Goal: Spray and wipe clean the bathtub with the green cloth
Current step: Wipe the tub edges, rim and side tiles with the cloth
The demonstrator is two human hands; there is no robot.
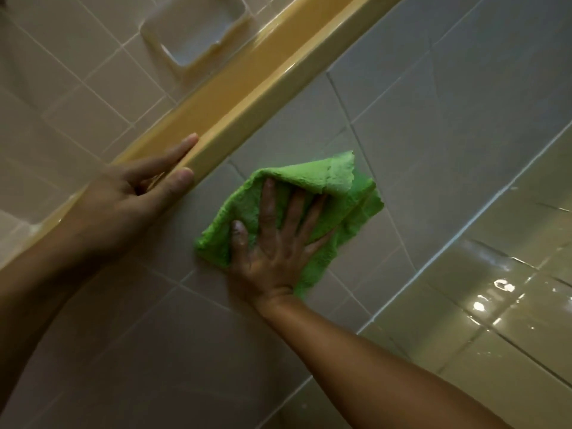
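The green cloth (pixel 325 193) lies crumpled against the tiled outer side of the bathtub (pixel 418 128), just below the rim. My right hand (pixel 278 239) presses flat on the cloth with straight, spread fingers; a fold of cloth covers the fingertips. My left hand (pixel 136 193) rests on the yellow tub rim (pixel 247 75), with its fingers lying along the top and its thumb on the rim's outer edge. No spray bottle is in view.
A recessed soap dish (pixel 198 32) sits in the tiled wall beyond the rim at the upper left. Glossy wet floor tiles (pixel 507 298) reflect light at the lower right.
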